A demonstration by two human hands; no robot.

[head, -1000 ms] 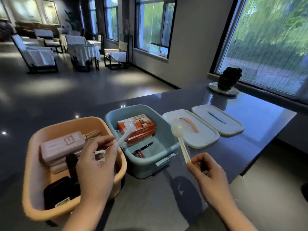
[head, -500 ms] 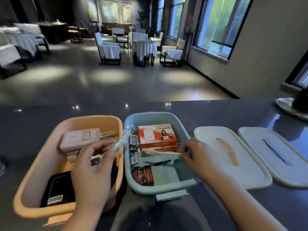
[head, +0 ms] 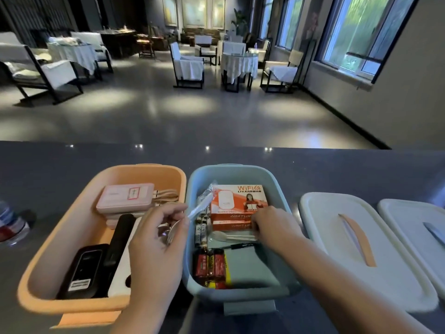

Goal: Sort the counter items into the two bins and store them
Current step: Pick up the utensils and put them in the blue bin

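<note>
Two bins stand side by side on the dark counter: an orange bin point(head: 72, 237) on the left and a blue bin point(head: 277, 186) on the right. My left hand point(head: 156, 239) hovers over the orange bin's right rim and grips a wrapped clear plastic spoon point(head: 201, 206) that slants up over the blue bin. My right hand point(head: 269, 225) reaches into the blue bin, its fingers on the handle of a pale plastic spoon point(head: 224, 236) lying on the bin's floor. The blue bin also holds an orange WiFi box point(head: 240, 196), loose batteries point(head: 201, 231), a red battery pack point(head: 210, 263) and a black pen point(head: 240, 245).
The orange bin holds a pink power bank point(head: 125, 197), a black remote point(head: 119, 239), a black device point(head: 81, 271) and a white item. Two white lids lie to the right, one with an orange handle point(head: 356, 239), one with a blue handle point(head: 433, 233). A bottle point(head: 9, 222) stands at far left.
My right hand carried the pale spoon from above the counter into the blue bin and laid it on the floor there. My left hand kept its wrapped spoon. The view swung left.
</note>
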